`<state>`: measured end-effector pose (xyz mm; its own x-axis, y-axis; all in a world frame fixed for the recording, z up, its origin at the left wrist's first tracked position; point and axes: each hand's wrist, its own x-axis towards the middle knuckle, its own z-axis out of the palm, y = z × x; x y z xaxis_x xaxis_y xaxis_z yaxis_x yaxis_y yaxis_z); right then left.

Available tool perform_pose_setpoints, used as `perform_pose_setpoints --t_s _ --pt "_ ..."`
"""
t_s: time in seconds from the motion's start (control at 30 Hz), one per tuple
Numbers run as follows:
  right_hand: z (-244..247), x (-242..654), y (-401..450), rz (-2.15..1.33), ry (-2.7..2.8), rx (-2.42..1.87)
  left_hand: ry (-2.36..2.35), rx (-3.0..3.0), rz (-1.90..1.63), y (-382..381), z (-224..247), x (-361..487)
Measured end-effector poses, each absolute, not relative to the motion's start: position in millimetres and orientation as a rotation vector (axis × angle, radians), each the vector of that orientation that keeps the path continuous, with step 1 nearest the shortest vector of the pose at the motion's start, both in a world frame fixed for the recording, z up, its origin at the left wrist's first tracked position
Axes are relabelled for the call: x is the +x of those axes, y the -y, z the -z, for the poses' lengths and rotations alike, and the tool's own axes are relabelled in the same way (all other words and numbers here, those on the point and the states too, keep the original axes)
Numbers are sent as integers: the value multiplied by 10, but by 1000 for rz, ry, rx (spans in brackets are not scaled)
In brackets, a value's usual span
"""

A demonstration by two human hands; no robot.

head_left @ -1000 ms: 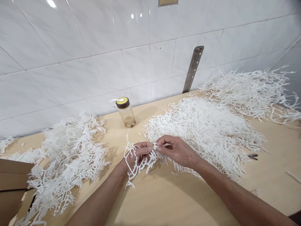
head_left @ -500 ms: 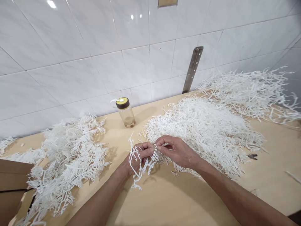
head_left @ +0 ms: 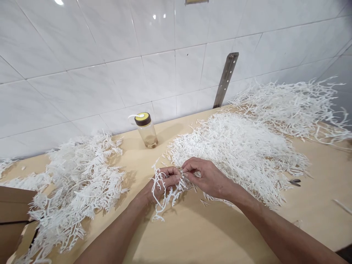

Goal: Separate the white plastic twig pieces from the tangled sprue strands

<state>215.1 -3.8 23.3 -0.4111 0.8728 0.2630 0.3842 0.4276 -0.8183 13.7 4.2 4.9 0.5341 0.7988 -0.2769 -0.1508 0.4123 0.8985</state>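
Observation:
My left hand (head_left: 169, 178) is closed around a white branched plastic sprue (head_left: 158, 179), whose thin curving arms hang over the back of the hand and below it. At its fingertips my right hand (head_left: 207, 178) pinches the sprue's end from the other side; the exact bit between thumb and finger is too small to make out. Both hands meet at the near left edge of a wide pile of small white plastic sticks (head_left: 233, 150). Some of these sticks lie loose on the table under the right wrist.
A heap of branched white sprues (head_left: 82, 179) spreads on the left beside a cardboard box (head_left: 15, 209). More stringy white strands (head_left: 291, 106) lie back right. A yellow-lidded bottle (head_left: 148, 134) and a metal bracket (head_left: 226, 80) stand near the tiled wall. A small dark tool (head_left: 295, 182) lies right.
The fingers of my right hand have shifted slightly at the sprue's end, and the hanging arms have swung a little. Both hands stay in nearly the same place.

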Motion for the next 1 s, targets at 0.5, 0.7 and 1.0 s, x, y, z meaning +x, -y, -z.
perform_pose_setpoints --t_s 0.5,0.7,1.0 --pt "-200 2229 -41 -334 1826 -1341 -817 991 -754 -11 -3 201" --pt "-308 2133 82 -411 1824 -1183 -792 924 -862 -34 68 212" --pt "-247 2101 121 -494 2002 -1065 -831 911 -837 -57 67 194"
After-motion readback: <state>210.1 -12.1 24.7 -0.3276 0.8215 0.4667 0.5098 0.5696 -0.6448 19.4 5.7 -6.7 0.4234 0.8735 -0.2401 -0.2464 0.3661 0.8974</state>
